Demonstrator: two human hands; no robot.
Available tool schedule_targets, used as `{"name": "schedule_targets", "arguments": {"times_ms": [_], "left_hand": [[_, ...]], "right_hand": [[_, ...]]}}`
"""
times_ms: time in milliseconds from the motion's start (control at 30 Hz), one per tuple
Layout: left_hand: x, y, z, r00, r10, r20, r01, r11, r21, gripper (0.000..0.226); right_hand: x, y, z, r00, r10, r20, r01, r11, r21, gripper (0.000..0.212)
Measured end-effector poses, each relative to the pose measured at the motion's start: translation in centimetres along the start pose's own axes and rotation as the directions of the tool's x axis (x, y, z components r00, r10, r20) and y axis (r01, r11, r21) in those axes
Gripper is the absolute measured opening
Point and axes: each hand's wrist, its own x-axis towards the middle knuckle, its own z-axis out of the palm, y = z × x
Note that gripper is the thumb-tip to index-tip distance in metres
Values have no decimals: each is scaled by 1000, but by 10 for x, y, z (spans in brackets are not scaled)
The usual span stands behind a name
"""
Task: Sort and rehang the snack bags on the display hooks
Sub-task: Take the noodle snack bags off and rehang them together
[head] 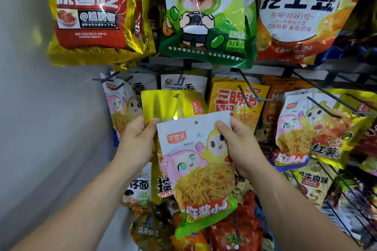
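1. A grey wall (40,108) fills the view left of the cat bag (204,16), the green packet hanging top centre.
2. A red-and-yellow bag (91,12) hangs just left of the cat bag, and a wawa bag (302,10) just right of it, overlapping its edge.
3. The noodle bag (200,169), white with a pink and a yellow cartoon figure, is held upright in the air well below the cat bag, on no hook, its punched hole free.
4. A gold bag (169,106) sits between the cat bag and the noodle bag, partly behind the latter.
5. A twin noodle bag (293,128) hangs below and right of the cat bag.
6. An orange bag (236,104) hangs just below the cat bag's right corner.
7. The right hand (238,144), below the cat bag, pinches the noodle bag's top right corner, thumb on the front.
8. The left hand (136,138), below and left of the cat bag, grips the gold bag's lower left edge, fingers curled behind.
9. A hook (179,82) juts out under the cat bag; its tip meets the gold bag's hole, though I cannot tell whether it passes through.
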Motion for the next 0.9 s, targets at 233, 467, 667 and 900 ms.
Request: {"name": "schedule_targets", "arguments": {"times_ms": [233, 467, 667, 900], "left_hand": [[-13, 3, -3, 983, -79, 167, 92, 993, -72, 25], [-29, -21, 2, 965, -260, 36, 262, 948, -179, 26], [-39, -35, 12, 934, -340, -112, 312, 926, -211, 52], [-41, -31, 0, 950, -274, -148, 261, 960, -98, 18]], "right_hand": [[8, 2, 9, 999, 13, 29, -14, 999, 28, 20], [10, 20, 25, 997, -8, -76, 6, 1000, -19, 20], [7, 32, 31, 987, 2, -163, -6, 1000, -28, 13], [9, 25, 46, 998, 42, -46, -47, 992, -118, 10]]}}
